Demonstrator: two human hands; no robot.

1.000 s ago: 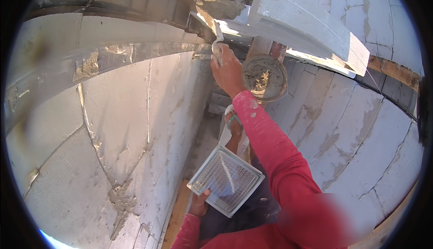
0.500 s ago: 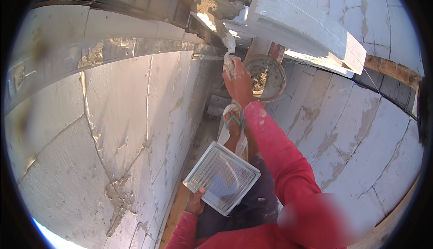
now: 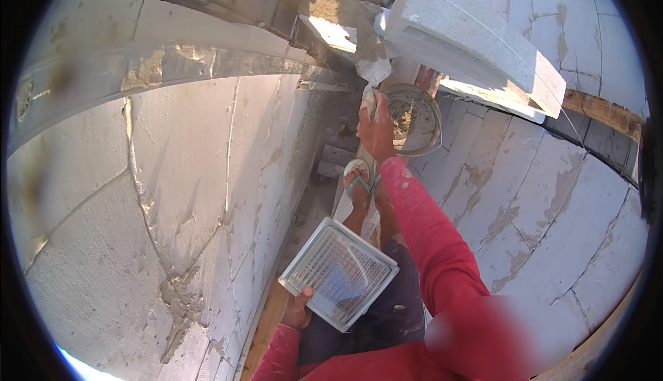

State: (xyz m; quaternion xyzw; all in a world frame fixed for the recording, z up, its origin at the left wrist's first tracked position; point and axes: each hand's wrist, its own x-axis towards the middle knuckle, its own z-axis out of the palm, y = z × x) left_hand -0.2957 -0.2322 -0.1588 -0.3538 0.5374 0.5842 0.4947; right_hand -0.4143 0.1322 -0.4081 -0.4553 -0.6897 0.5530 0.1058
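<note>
- Pale block walls smeared with mortar flank a narrow working space: the left wall (image 3: 186, 167) at nine o'clock, the right wall (image 3: 511, 181) at three.
- Toward one to two o'clock lies a long pale block (image 3: 469, 36), with a thin line crossing it.
- At six o'clock, the ribbed glass block (image 3: 340, 274) lies tilted over the dark trousers (image 3: 390, 298); whether it rests on them I cannot tell.
- Left hand (image 3: 297, 310), just past six o'clock: the thumb presses the glass block's near-left edge; the other fingers are hidden beneath it.
- Right hand (image 3: 377, 132), between one and two o'clock: its fingers are wrapped around the handle of a mortar-coated trowel (image 3: 374, 70), blade toward twelve o'clock.
- Just beside that hand, at two o'clock, a round bucket (image 3: 436, 122) holds mortar; more mortar (image 3: 328, 8) is spread on a pale ledge (image 3: 333, 34) at twelve.
- For good trowel work, I would level the blade while it carries mortar, turning from the wrist and clearing the bucket rim and thin line.
- A one-handed edge grip looks slip-prone if dusty; I would support the glass block's underside well and shield its face from drips.
</note>
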